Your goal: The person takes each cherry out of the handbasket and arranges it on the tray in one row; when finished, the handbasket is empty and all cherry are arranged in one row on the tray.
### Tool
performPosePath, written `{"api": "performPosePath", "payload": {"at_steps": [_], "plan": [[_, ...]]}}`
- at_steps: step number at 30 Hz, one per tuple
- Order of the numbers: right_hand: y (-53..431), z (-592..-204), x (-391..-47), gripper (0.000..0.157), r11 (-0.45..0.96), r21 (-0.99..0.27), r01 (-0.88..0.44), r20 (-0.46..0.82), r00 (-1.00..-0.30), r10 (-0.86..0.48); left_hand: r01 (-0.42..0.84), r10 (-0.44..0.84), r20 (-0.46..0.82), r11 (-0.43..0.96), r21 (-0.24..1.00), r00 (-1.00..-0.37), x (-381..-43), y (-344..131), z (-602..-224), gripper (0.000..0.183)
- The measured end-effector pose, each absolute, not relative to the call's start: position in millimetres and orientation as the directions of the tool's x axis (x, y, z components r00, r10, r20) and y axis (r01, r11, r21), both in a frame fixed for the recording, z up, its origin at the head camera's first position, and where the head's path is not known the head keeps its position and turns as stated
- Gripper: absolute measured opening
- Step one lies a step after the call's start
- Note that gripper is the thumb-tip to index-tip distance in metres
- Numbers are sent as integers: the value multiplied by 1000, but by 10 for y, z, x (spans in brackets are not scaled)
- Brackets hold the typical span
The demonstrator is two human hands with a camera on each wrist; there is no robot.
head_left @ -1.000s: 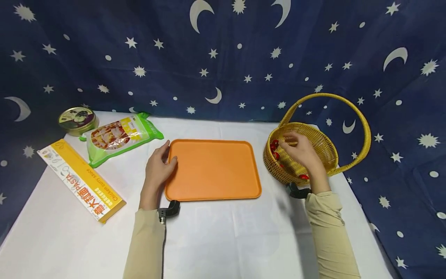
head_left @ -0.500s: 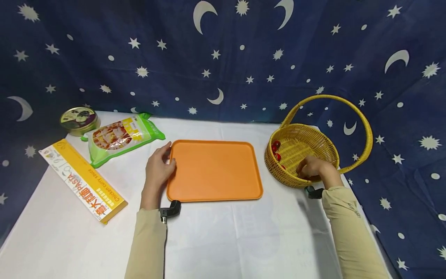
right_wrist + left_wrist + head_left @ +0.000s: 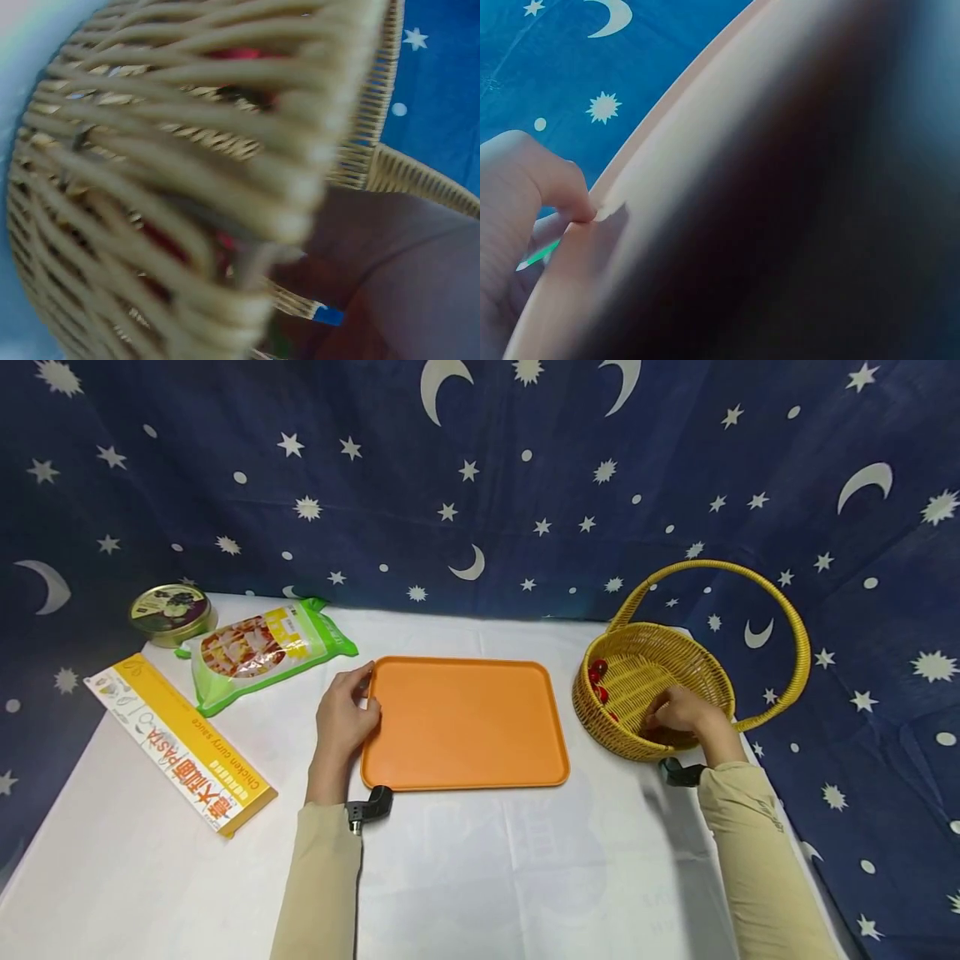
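My left hand (image 3: 345, 714) holds the left rim of an orange rectangular tray (image 3: 468, 722), thumb over the rim and the other fingers on its outer side; the left wrist view shows this thumb (image 3: 562, 184) at the edge. Down inside a yellow wicker basket (image 3: 611, 739) with a tall handle is my right hand (image 3: 678, 710), its fingers bent by the near wall. Its fingertips are hidden, and whether they grip anything does not show. Small round red fruits (image 3: 600, 668) lie along the basket's left side. In the right wrist view, red patches show through the weave (image 3: 165, 157).
On the left stand a round tin (image 3: 171, 614), a green-edged food bag (image 3: 262, 652) and a long yellow-and-white pasta box (image 3: 183, 743). A white cloth (image 3: 465, 877) covers the table. Behind hangs a dark blue curtain (image 3: 375, 460) with moons and stars.
My right hand has moved from above the basket's middle down towards its near right wall, covering a red fruit seen there earlier. The left hand stays on the tray's rim.
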State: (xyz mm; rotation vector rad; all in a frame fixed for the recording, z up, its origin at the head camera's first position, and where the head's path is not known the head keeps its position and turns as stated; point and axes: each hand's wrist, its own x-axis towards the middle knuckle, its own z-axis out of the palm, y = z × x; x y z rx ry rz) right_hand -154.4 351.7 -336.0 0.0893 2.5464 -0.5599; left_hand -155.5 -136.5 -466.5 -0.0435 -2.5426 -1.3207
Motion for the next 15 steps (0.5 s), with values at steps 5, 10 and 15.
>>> {"api": "performPosePath", "payload": {"at_steps": [5,10,15], "plan": [[3453,-3328,-1531,26,857,-482,183,-392,-920,-24,148,-103,256,591,793,-961,-1552,-1379,-4646,56],[3311,-3313,-1502,36,736,-614,283,-358,-932,60,118,-103,221,596,794,-970,-1549,-1378,-4647,57],[3184,-3288,-1470,42,613,-716,334,-318,-938,139,102,-101,201,599,794,-974,-1556,-1366,-4650,58]]}}
